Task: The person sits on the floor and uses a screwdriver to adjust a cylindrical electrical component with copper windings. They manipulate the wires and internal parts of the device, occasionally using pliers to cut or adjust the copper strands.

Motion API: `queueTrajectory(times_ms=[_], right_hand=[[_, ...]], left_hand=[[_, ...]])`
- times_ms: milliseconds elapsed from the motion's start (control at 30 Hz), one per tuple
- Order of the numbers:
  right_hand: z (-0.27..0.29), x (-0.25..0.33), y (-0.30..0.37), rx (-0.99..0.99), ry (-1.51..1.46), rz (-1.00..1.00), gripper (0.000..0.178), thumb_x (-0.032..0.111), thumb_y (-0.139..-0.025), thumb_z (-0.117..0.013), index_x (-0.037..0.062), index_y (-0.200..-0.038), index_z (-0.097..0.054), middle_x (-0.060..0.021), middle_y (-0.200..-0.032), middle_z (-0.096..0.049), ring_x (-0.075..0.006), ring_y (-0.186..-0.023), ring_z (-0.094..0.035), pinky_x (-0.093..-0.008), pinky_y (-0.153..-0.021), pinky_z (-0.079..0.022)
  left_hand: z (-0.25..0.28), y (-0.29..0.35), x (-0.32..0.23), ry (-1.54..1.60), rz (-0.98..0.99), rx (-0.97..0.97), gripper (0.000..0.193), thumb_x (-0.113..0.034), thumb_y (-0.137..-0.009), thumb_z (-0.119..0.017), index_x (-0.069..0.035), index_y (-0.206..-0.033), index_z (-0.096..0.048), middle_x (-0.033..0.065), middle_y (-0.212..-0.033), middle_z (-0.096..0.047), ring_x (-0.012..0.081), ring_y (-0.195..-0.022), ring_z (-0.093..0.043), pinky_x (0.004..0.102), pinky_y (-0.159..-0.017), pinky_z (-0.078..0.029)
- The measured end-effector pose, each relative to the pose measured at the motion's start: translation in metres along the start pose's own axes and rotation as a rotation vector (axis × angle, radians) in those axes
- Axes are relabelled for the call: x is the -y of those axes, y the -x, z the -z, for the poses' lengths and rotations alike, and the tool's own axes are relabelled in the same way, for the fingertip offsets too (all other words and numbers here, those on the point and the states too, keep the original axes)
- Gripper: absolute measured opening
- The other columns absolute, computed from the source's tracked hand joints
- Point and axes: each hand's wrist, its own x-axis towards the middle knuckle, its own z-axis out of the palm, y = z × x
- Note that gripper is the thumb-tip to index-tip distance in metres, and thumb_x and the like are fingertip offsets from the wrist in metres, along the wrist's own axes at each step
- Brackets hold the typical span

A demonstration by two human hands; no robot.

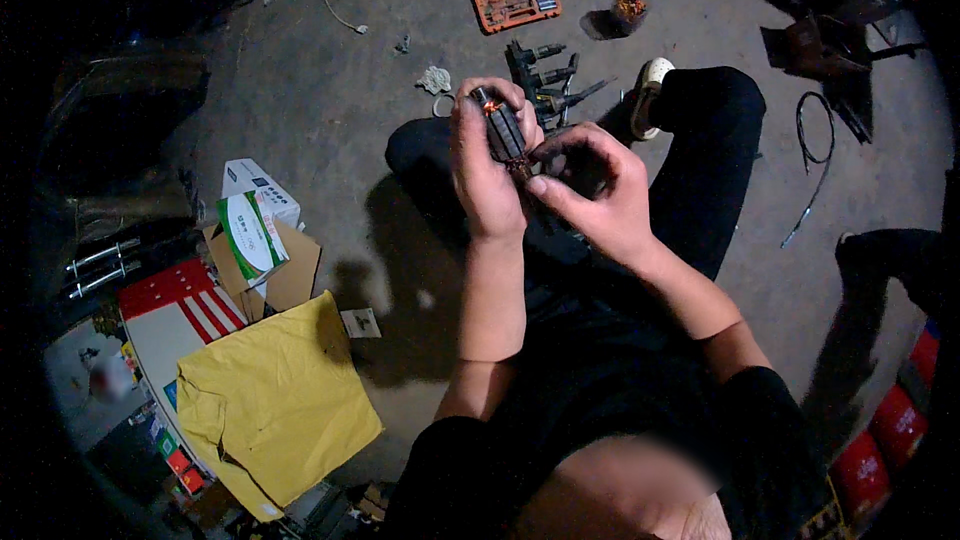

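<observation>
A dark motor armature [507, 132] with steel laminations and copper windings is held up in front of my body, above my legs. My left hand [482, 165] is wrapped round it from the left, fingers curled behind and the thumb along its side. At its lower end, my right hand [595, 175] pinches with thumb and forefinger around the shaft end; the fingertips hide part of that end. Blackish grime marks the fingers of both hands. Beyond the hands, dark tool-like parts [545, 75] lie on the floor.
An orange socket set case [515, 15] lies open at the far side, near a small container of orange-brown bits [629, 10]. A crumpled white rag [434, 80] is on the floor [330, 90]. Left are an opened cardboard box [295, 275] and a yellow cloth [285, 390]; right, a black cable [815, 145].
</observation>
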Motion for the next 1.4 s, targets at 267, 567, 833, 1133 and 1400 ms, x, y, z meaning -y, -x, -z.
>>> queueTrajectory(times_ms=[267, 567, 833, 1133, 1400], right_hand=[[0.002, 0.021, 0.012, 0.039, -0.150, -0.243, 0.016, 0.012, -0.075, -0.067, -0.0007, -0.085, -0.062, -0.0021, -0.078, -0.062, -0.0076, -0.071, -0.055, -0.0223, -0.066, -0.043], [0.026, 0.041, 0.009, -0.008, -0.578, -0.379, 0.012, 0.015, -0.079, -0.064, 0.0056, -0.084, -0.057, 0.0027, -0.073, -0.055, -0.0049, -0.065, -0.047, -0.0194, -0.058, -0.035], [0.051, 0.057, 0.007, -0.120, -0.455, -0.266, 0.014, 0.017, -0.076, -0.063, 0.0079, -0.083, -0.055, 0.0037, -0.072, -0.048, -0.0046, -0.064, -0.043, -0.0188, -0.056, -0.034], [0.092, 0.053, 0.015, 0.192, -0.249, -0.192, 0.014, 0.013, -0.081, -0.051, 0.0022, -0.089, -0.054, 0.0028, -0.074, -0.050, -0.0055, -0.065, -0.043, -0.0216, -0.056, -0.037], [0.091, 0.028, 0.026, 0.357, 0.054, -0.180, 0.018, 0.017, -0.081, -0.051, -0.0007, -0.086, -0.052, 0.0009, -0.075, -0.050, -0.0072, -0.071, -0.044, -0.0239, -0.064, -0.038]], left_hand=[[-0.007, 0.014, -0.004, -0.044, -0.067, 0.095, 0.033, -0.037, -0.094, -0.034, -0.005, -0.092, -0.044, 0.0042, -0.083, -0.044, 0.0093, -0.066, -0.041, 0.0225, -0.059, -0.035], [-0.007, 0.024, -0.006, 0.100, 0.103, 0.132, 0.030, -0.032, -0.092, -0.038, -0.005, -0.098, -0.048, 0.0055, -0.074, -0.049, 0.0097, -0.066, -0.044, 0.0210, -0.058, -0.035], [-0.014, 0.029, 0.016, -0.124, 0.214, 0.127, 0.029, -0.025, -0.092, -0.040, -0.002, -0.102, -0.054, 0.0051, -0.098, -0.055, 0.0150, -0.092, -0.052, 0.0275, -0.084, -0.040], [-0.046, 0.022, 0.023, -0.386, -0.001, 0.198, 0.017, -0.018, -0.093, -0.040, -0.005, -0.090, -0.049, 0.0004, -0.082, -0.046, 0.0088, -0.073, -0.041, 0.0212, -0.066, -0.034], [-0.022, 0.027, 0.020, -0.516, -0.031, 0.328, 0.012, -0.012, -0.091, -0.045, -0.004, -0.084, -0.049, -0.0013, -0.074, -0.045, 0.0063, -0.065, -0.038, 0.0204, -0.059, -0.032]])
